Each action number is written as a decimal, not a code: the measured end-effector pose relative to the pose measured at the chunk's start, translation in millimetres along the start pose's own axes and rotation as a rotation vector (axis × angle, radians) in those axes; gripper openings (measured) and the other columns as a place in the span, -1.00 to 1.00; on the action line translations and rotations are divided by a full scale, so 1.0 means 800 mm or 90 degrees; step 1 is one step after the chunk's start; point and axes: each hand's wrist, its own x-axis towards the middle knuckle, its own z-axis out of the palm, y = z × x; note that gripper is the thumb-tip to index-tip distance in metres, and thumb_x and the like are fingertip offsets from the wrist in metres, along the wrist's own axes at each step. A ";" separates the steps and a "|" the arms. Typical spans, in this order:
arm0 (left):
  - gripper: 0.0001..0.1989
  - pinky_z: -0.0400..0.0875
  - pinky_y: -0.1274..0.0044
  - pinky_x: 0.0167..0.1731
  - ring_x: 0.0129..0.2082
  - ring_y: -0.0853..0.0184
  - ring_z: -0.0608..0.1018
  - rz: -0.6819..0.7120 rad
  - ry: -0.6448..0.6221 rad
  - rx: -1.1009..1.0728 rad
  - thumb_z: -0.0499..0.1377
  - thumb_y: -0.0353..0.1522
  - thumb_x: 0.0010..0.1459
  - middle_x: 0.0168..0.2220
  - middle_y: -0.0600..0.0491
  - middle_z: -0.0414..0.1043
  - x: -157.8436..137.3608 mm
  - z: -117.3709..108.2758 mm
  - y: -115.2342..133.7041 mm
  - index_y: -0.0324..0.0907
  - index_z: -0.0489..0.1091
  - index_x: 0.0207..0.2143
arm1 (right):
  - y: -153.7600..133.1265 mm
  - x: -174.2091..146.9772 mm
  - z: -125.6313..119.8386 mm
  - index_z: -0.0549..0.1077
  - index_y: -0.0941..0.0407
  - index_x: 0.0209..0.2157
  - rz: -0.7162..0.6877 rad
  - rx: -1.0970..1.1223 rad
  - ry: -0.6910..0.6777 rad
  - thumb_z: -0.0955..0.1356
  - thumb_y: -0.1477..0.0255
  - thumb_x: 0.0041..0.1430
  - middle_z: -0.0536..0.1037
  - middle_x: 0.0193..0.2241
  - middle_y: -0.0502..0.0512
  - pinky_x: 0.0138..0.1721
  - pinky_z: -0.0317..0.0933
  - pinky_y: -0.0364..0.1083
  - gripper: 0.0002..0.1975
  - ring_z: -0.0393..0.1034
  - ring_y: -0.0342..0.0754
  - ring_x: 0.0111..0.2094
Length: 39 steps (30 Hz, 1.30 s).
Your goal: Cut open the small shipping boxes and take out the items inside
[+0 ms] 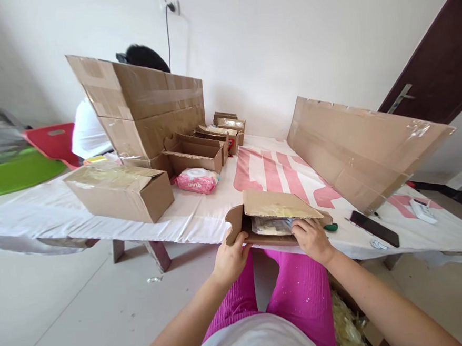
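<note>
A small brown cardboard box (276,204) lies at the table's near edge, its open side facing me. Inside it shows a clear plastic packet (272,225) with pale contents I cannot make out. My left hand (231,254) is closed on the curved flap at the box's left end. At the opening's right side, my right hand (313,241) has its fingers bent over the box edge, their tips beside the packet; whether they also pinch the packet is hidden. A green-handled tool (330,227) lies just beyond the right hand, partly covered.
A taped box (117,189) and pink wipes packet (197,180) sit left, before a row of open boxes (192,152). Cardboard panels stand left (150,99) and right (355,146). A phone (374,228) lies right. Another person (89,130) sits behind the left panel.
</note>
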 end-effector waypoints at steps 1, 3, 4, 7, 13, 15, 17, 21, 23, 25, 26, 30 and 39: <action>-0.89 0.52 0.38 -0.22 -0.19 0.16 0.57 -0.015 -0.003 -0.006 0.14 -0.38 0.20 -0.24 -0.05 0.51 0.001 0.000 0.001 -0.12 0.38 -0.20 | 0.000 -0.002 -0.003 0.44 0.10 -0.48 -0.021 0.007 0.029 0.24 0.65 0.22 0.55 -0.39 0.05 -0.18 0.12 -0.03 -0.73 0.31 -0.05 -0.32; -0.91 0.51 0.38 -0.21 -0.18 0.15 0.57 -0.047 -0.009 -0.023 0.14 -0.40 0.19 -0.25 -0.04 0.52 0.004 0.000 0.004 -0.12 0.38 -0.23 | 0.002 -0.007 -0.010 0.43 0.10 -0.50 -0.057 0.026 0.097 0.23 0.68 0.21 0.54 -0.40 0.06 -0.18 0.16 -0.03 -0.70 0.31 -0.04 -0.29; -0.92 0.51 0.38 -0.22 -0.18 0.15 0.57 -0.061 -0.011 -0.031 0.14 -0.41 0.18 -0.25 -0.03 0.52 0.006 0.000 0.005 -0.12 0.38 -0.24 | 0.002 -0.010 -0.014 0.43 0.10 -0.50 -0.072 0.035 0.130 0.24 0.69 0.19 0.53 -0.39 0.07 -0.19 0.17 -0.03 -0.70 0.31 -0.04 -0.27; -0.90 0.50 0.39 -0.24 -0.19 0.16 0.57 -0.096 -0.018 -0.035 0.15 -0.44 0.16 -0.26 -0.02 0.54 0.010 0.001 0.006 -0.11 0.38 -0.25 | 0.001 -0.022 -0.025 0.44 0.09 -0.47 -0.104 0.050 0.202 0.28 0.71 0.15 0.53 -0.38 0.07 -0.22 0.21 -0.04 -0.74 0.32 -0.04 -0.24; -0.87 0.47 0.42 -0.29 -0.23 0.19 0.58 -0.150 -0.052 -0.025 0.15 -0.49 0.11 -0.24 -0.01 0.54 0.021 0.004 0.009 -0.13 0.37 -0.28 | -0.012 -0.050 -0.017 0.48 0.07 -0.43 -0.087 0.118 0.221 0.31 0.69 0.15 0.53 -0.39 0.05 -0.23 0.27 -0.05 -0.76 0.36 -0.07 -0.26; -0.87 0.45 0.45 -0.33 -0.31 0.24 0.59 -0.168 -0.070 -0.024 0.15 -0.49 0.11 -0.25 0.01 0.54 0.026 0.004 0.012 -0.13 0.37 -0.27 | -0.015 -0.057 -0.009 0.49 0.08 -0.44 -0.066 0.144 0.231 0.32 0.69 0.14 0.53 -0.41 0.05 -0.23 0.28 -0.06 -0.76 0.36 -0.07 -0.27; -0.87 0.44 0.46 -0.35 -0.39 0.29 0.58 -0.186 -0.087 -0.022 0.14 -0.48 0.12 -0.27 0.02 0.54 0.032 0.003 0.014 -0.13 0.37 -0.26 | -0.017 -0.061 -0.003 0.50 0.08 -0.43 -0.046 0.163 0.241 0.33 0.69 0.14 0.53 -0.41 0.05 -0.23 0.27 -0.06 -0.77 0.35 -0.07 -0.28; -0.86 0.43 0.45 -0.35 -0.40 0.29 0.57 -0.209 -0.109 -0.021 0.14 -0.48 0.11 -0.26 0.03 0.55 0.045 0.000 0.019 -0.11 0.37 -0.27 | -0.017 -0.065 0.002 0.50 0.07 -0.43 -0.027 0.185 0.248 0.33 0.68 0.14 0.54 -0.41 0.03 -0.24 0.27 -0.06 -0.77 0.36 -0.08 -0.30; -0.85 0.43 0.44 -0.34 -0.38 0.27 0.57 -0.217 -0.116 -0.027 0.15 -0.48 0.11 -0.25 0.01 0.56 0.050 0.000 0.020 -0.11 0.37 -0.26 | -0.017 -0.066 0.003 0.50 0.07 -0.42 -0.024 0.191 0.252 0.33 0.68 0.15 0.55 -0.41 0.02 -0.24 0.27 -0.06 -0.77 0.36 -0.08 -0.30; -0.85 0.43 0.44 -0.34 -0.35 0.25 0.57 -0.224 -0.122 -0.036 0.14 -0.50 0.10 -0.24 0.00 0.56 0.054 0.001 0.021 -0.12 0.37 -0.26 | -0.018 -0.067 0.004 0.49 0.08 -0.42 -0.023 0.190 0.262 0.34 0.69 0.14 0.56 -0.41 0.03 -0.25 0.27 -0.06 -0.78 0.37 -0.07 -0.30; -0.84 0.43 0.44 -0.34 -0.34 0.25 0.58 -0.228 -0.124 -0.041 0.14 -0.50 0.09 -0.24 0.00 0.56 0.055 0.002 0.021 -0.12 0.36 -0.26 | -0.018 -0.067 0.004 0.49 0.09 -0.42 -0.022 0.189 0.265 0.34 0.69 0.14 0.56 -0.41 0.03 -0.25 0.26 -0.05 -0.78 0.37 -0.07 -0.30; -0.84 0.43 0.45 -0.31 -0.26 0.23 0.59 -0.242 -0.132 -0.065 0.13 -0.50 0.10 -0.25 0.01 0.55 0.061 0.006 0.020 -0.11 0.35 -0.27 | -0.019 -0.069 0.008 0.50 0.08 -0.42 -0.022 0.189 0.262 0.33 0.68 0.16 0.57 -0.41 0.02 -0.25 0.24 -0.05 -0.78 0.37 -0.08 -0.29; -0.84 0.43 0.49 -0.31 -0.27 0.26 0.62 -0.272 -0.164 -0.113 0.14 -0.53 0.07 -0.32 0.05 0.58 0.083 0.003 0.004 -0.11 0.35 -0.30 | -0.024 -0.048 0.015 0.49 0.09 -0.40 -0.016 0.227 0.268 0.34 0.67 0.16 0.58 -0.40 0.00 -0.23 0.25 -0.04 -0.80 0.40 -0.08 -0.28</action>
